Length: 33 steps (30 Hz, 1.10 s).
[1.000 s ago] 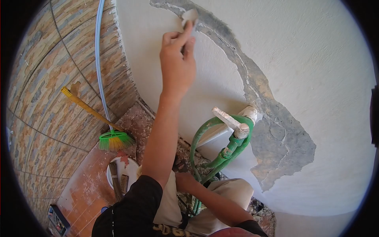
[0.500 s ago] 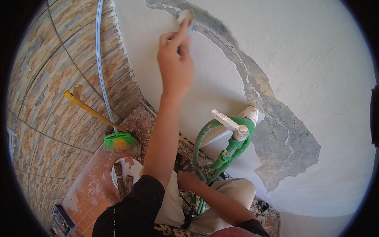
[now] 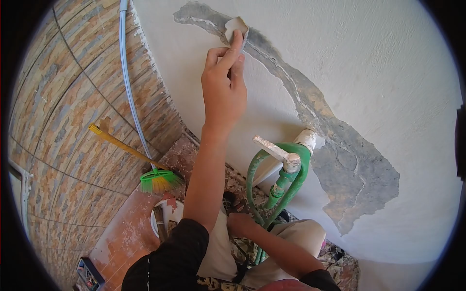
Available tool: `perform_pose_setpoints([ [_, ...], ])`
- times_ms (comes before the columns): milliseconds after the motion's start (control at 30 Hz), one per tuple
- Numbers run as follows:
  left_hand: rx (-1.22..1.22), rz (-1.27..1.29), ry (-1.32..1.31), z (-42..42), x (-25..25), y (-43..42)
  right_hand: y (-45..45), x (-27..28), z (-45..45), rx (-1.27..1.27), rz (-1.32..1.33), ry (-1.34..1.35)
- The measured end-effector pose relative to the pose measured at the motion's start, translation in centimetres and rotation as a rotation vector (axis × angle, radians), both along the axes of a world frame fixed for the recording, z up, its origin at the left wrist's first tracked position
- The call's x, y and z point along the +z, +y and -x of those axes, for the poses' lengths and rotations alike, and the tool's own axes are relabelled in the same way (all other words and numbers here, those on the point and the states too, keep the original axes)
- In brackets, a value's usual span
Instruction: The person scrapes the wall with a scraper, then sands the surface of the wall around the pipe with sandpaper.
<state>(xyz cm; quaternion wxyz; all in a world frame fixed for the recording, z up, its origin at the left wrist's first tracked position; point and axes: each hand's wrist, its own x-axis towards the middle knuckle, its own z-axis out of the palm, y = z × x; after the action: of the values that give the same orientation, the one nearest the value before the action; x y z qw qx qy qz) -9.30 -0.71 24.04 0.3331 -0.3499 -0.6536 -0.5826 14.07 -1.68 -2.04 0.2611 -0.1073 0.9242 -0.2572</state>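
Raised at the upper middle, my left hand (image 3: 225,89) holds a small, pale, bent sheet (image 3: 237,27) against the wall. Its index finger presses on the sheet, which lies over the narrow upper part of a grey bare patch (image 3: 354,167) in the white wall. A thin raised crack line runs along that patch. My right hand (image 3: 240,224) is low, near my knees and the bottom of the green hose; its fingers are hidden. Between my arms and the patch, the green hose (image 3: 253,179) loops around a tap with a white, paint-spotted lever (image 3: 272,147).
A green and yellow broom (image 3: 160,180) stands by the stone-patterned wall (image 3: 73,145) on the left, near a yellow stick (image 3: 119,143). A white bucket (image 3: 154,224) with brushes and a tray of small items (image 3: 90,274) are at lower left. Debris covers the floor.
The view has shifted, so the broom, bucket and patch appear farther right or lower. My left hand has moved the sheet slightly right along the patch. My right hand stays low.
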Motion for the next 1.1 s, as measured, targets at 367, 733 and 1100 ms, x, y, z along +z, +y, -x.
perform_pose_setpoints([
  [367, 0.096, -0.039, -0.171, 0.3, 0.0, -0.8, 0.5, 0.5, -0.3, -0.026, 0.027, 0.077],
  [733, -0.006, -0.017, -0.284, 0.7, -0.1, -1.8, 0.6, 1.2, 0.1, -0.008, 0.0, 0.013],
  [1100, -0.053, -0.039, -0.273, 0.4, 0.0, -1.5, 0.6, 0.5, -0.2, -0.038, 0.024, 0.058],
])
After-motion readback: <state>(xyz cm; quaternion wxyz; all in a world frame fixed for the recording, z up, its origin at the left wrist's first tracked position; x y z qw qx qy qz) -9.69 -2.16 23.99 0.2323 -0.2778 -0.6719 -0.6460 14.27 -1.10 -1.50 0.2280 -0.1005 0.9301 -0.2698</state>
